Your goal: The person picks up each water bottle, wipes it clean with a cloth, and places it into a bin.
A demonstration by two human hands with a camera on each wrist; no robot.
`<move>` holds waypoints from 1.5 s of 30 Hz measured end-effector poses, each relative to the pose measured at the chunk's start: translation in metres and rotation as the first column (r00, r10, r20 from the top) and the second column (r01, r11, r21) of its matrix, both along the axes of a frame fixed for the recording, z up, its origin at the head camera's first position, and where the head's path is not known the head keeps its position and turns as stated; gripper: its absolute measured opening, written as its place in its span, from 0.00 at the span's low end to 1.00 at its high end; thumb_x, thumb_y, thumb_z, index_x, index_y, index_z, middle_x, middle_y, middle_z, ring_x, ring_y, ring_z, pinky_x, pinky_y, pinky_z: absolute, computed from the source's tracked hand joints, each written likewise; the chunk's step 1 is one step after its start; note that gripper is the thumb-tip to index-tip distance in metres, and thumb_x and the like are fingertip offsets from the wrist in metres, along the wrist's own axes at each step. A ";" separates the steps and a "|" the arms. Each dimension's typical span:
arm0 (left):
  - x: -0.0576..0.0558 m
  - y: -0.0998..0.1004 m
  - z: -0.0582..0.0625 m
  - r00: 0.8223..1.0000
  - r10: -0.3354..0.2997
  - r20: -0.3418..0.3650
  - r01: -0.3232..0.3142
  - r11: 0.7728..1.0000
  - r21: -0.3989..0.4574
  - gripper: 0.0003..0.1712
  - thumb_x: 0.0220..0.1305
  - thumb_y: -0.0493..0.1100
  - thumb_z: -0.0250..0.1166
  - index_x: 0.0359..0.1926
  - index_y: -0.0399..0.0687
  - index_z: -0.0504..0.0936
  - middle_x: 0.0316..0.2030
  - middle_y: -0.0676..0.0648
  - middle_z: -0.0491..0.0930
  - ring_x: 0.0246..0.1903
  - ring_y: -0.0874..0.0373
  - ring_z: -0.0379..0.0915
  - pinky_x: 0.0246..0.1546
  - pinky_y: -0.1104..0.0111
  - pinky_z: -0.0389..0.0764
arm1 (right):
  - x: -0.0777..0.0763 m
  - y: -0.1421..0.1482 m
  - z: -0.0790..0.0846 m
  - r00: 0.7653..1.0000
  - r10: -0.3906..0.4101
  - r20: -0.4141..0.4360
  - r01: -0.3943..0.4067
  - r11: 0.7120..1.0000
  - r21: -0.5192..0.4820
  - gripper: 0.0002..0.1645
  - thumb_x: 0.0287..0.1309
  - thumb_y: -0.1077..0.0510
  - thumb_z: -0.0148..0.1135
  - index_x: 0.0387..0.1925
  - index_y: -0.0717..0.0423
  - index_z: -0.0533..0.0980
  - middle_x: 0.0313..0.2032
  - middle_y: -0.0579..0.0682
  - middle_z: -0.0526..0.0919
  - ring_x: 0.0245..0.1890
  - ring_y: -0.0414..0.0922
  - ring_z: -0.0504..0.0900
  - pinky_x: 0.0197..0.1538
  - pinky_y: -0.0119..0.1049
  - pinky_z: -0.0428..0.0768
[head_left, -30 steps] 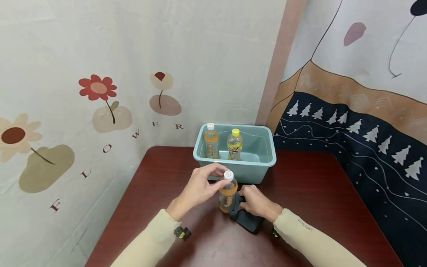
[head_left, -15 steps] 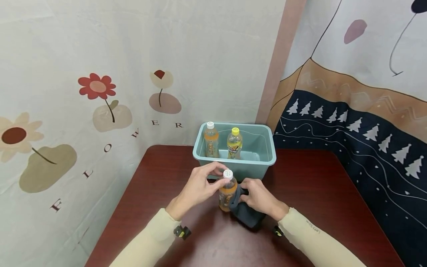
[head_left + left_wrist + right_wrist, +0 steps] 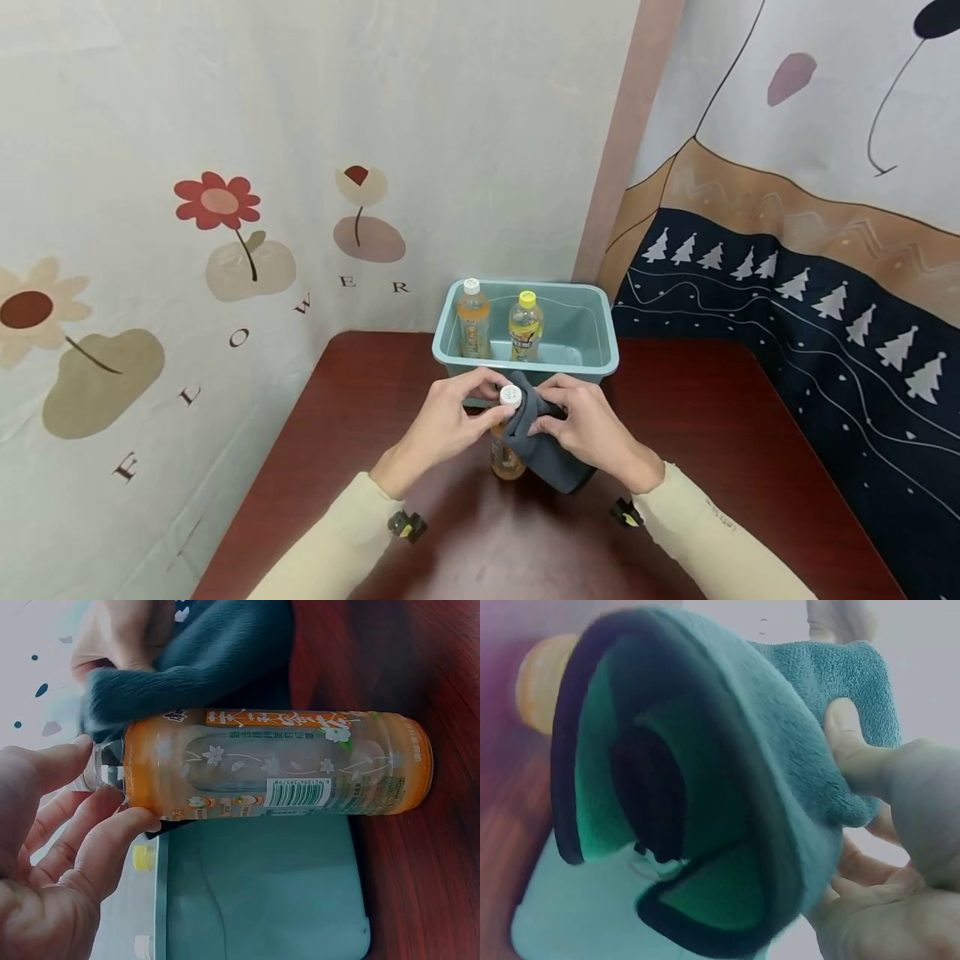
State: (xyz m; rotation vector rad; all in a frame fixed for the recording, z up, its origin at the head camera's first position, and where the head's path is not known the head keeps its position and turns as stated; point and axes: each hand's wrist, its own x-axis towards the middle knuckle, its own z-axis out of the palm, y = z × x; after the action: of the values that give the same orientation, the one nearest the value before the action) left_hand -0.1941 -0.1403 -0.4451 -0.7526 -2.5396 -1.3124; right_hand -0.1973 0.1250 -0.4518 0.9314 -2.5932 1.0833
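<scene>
A clear bottle with an orange label [image 3: 255, 765] and a white cap [image 3: 511, 396] stands upright on the table in front of the bin. My left hand [image 3: 450, 421] holds it by the cap and neck between thumb and fingers. My right hand [image 3: 592, 425] grips a dark grey-blue cloth [image 3: 551, 454] and presses it against the bottle's upper right side. In the right wrist view the folded cloth [image 3: 795, 750] fills much of the picture, its lower part hanging loose with a dark edge. Part of the bottle's label is hidden behind the cloth in the head view.
Just behind the hands a light blue plastic bin [image 3: 600, 367] sits on the dark red table [image 3: 360, 400]. Inside it stand a white-capped orange-label bottle [image 3: 474, 325] and a yellow-capped bottle [image 3: 526, 329]. A printed curtain [image 3: 480, 125] hangs behind the table.
My right hand has slid the cloth up along the bottle, from its middle toward the neck. The left hand has kept its hold on the cap.
</scene>
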 end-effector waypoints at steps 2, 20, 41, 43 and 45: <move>0.000 0.000 0.000 1.000 -0.001 -0.005 0.001 1.000 -0.002 0.15 0.75 0.46 0.84 0.57 0.62 0.91 0.45 0.52 0.94 0.49 0.55 0.98 0.56 0.58 0.96 | 0.001 -0.001 0.004 1.000 0.002 -0.009 -0.002 1.000 -0.012 0.29 0.61 0.60 0.90 0.63 0.56 0.92 0.52 0.48 0.93 0.51 0.44 0.92 0.53 0.37 0.95; 0.006 0.002 -0.002 1.000 0.006 0.010 -0.006 1.000 -0.018 0.14 0.77 0.48 0.82 0.58 0.66 0.91 0.45 0.55 0.94 0.51 0.57 0.97 0.57 0.59 0.96 | 0.011 -0.002 -0.013 0.998 0.051 -0.027 -0.050 0.998 0.030 0.38 0.67 0.53 0.85 0.76 0.56 0.85 0.67 0.53 0.86 0.63 0.50 0.89 0.63 0.46 0.94; 0.004 0.002 0.000 1.000 0.004 0.013 -0.004 1.000 0.011 0.16 0.74 0.48 0.84 0.57 0.65 0.91 0.45 0.57 0.94 0.48 0.60 0.96 0.52 0.63 0.94 | -0.001 -0.001 -0.067 0.994 0.034 0.102 -0.054 0.979 0.196 0.16 0.64 0.70 0.85 0.49 0.52 0.96 0.41 0.49 0.93 0.44 0.43 0.95 0.42 0.30 0.90; 0.005 0.002 0.000 1.000 0.002 0.011 -0.002 1.000 0.013 0.16 0.74 0.47 0.84 0.58 0.64 0.91 0.45 0.57 0.94 0.48 0.58 0.96 0.50 0.65 0.94 | -0.002 -0.003 -0.073 0.994 0.041 0.097 -0.063 0.970 0.236 0.12 0.63 0.70 0.85 0.44 0.54 0.95 0.35 0.48 0.90 0.37 0.39 0.91 0.35 0.27 0.83; 0.004 0.002 0.000 1.000 -0.002 0.013 0.002 1.000 0.013 0.16 0.75 0.47 0.84 0.58 0.64 0.91 0.45 0.56 0.94 0.48 0.58 0.96 0.50 0.66 0.93 | -0.003 -0.004 -0.078 0.994 0.046 0.100 -0.071 0.963 0.261 0.10 0.63 0.71 0.86 0.38 0.54 0.93 0.27 0.45 0.84 0.30 0.34 0.84 0.30 0.26 0.74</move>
State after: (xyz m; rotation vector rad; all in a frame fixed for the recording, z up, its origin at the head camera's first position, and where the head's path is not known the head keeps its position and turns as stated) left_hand -0.1897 -0.1378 -0.4454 -0.7465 -2.5380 -1.3375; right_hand -0.2003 0.1207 -0.5293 1.0424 -2.8551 0.8239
